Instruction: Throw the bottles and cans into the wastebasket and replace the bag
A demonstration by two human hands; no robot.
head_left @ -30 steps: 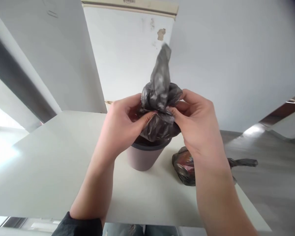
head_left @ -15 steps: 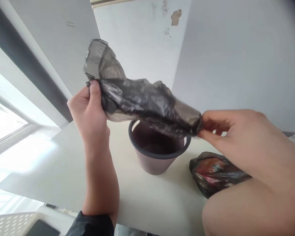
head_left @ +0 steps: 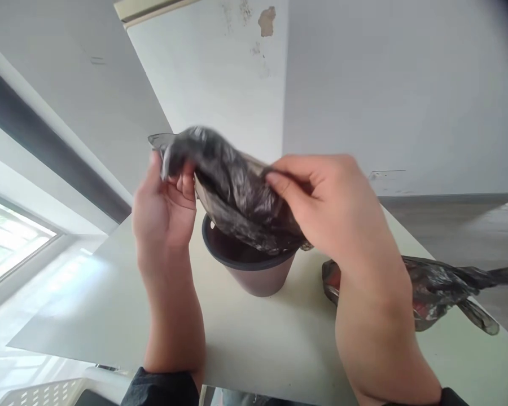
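Both my hands hold a crumpled dark grey plastic bag (head_left: 232,192) in the air just above a small mauve bin (head_left: 254,268) with a dark rim, which stands on a white table (head_left: 110,299). My left hand (head_left: 163,208) pinches the bag's left end, fingers closed. My right hand (head_left: 325,206) grips its right part from above, fingers curled round the plastic. The bag is blurred by motion.
A second dark bag (head_left: 432,287), tied and filled with something red, lies on the table right of the bin, partly behind my right forearm. A white slatted crate (head_left: 46,389) shows below the table's near edge. A window (head_left: 12,242) is at left, walls behind.
The bag went from bunched over the bin, to stretched out wide between my hands, to gathered closer again; my right hand has moved left onto the bag's middle.
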